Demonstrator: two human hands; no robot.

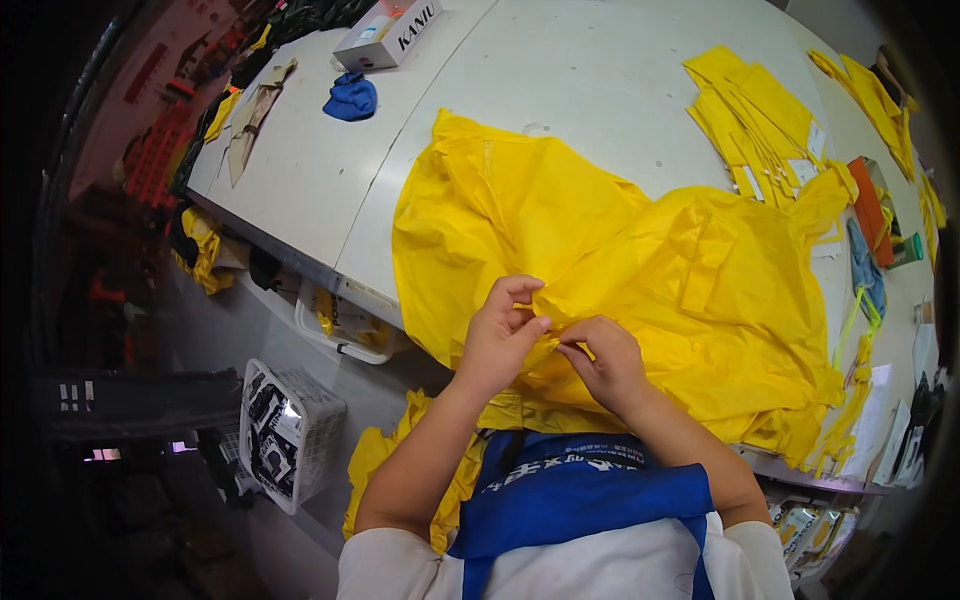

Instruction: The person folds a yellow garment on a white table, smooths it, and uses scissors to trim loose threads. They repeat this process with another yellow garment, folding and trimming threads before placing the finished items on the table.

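A large yellow garment point(600, 230) of thin, smooth cloth lies crumpled across the table, with a flap-like strip sewn on its right half. Its near edge hangs over the table's front toward my blue apron point(590, 500). My left hand point(498, 338) pinches a fold of this cloth between thumb and fingers. Close beside it, my right hand point(606, 362) grips the same edge with thumb and forefinger. Only a small gap separates the two hands. What exactly lies between the fingertips is too small to make out beyond yellow cloth.
On the white table point(300, 150) are a blue cloth bundle point(350, 97), an open cardboard box point(390, 38) and stacked yellow cut pieces point(750, 120). An orange box point(872, 212) stands at the right. Below left, a white basket point(318, 425) stands on the floor.
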